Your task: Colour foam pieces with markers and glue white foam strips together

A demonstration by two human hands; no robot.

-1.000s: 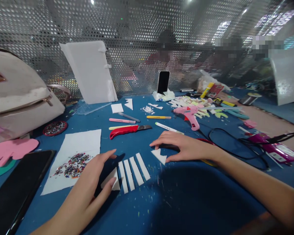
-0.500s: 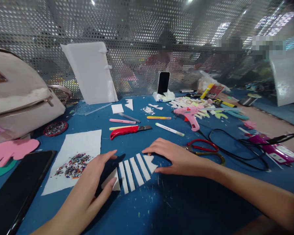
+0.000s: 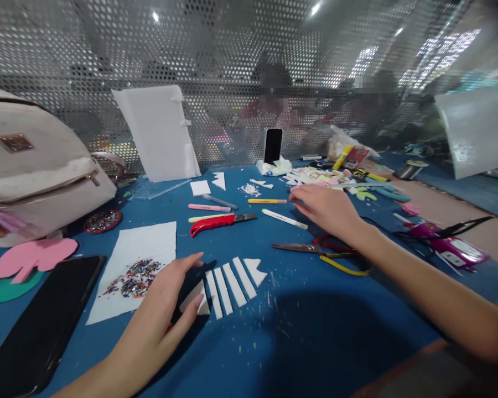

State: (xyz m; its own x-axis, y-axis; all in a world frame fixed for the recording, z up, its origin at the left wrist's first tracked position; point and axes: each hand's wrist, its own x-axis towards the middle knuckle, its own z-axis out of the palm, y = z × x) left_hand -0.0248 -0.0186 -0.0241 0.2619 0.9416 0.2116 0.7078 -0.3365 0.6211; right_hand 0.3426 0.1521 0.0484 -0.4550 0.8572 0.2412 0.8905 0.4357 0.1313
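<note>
My left hand is open, its thumb touching a white foam piece and its fingers stretched over the table. Beside it lie several white foam strips in a fanned row, ending at a notched white piece. My right hand is stretched over the pink glue gun, fingers and thumb apart. It hides most of the gun, so I cannot see firm contact. Below it lie scissors with red and yellow handles, partly covered by the forearm.
A red utility knife and several markers lie mid-table. On the left are a paper sheet with glitter bits, a black phone and a backpack. A phone stands at the back; a purple device lies right.
My right hand has left the notched foam piece and moved up and right over the glue gun, uncovering the scissors' blades. My left hand stays by the foam. The camera view has shifted slightly.
</note>
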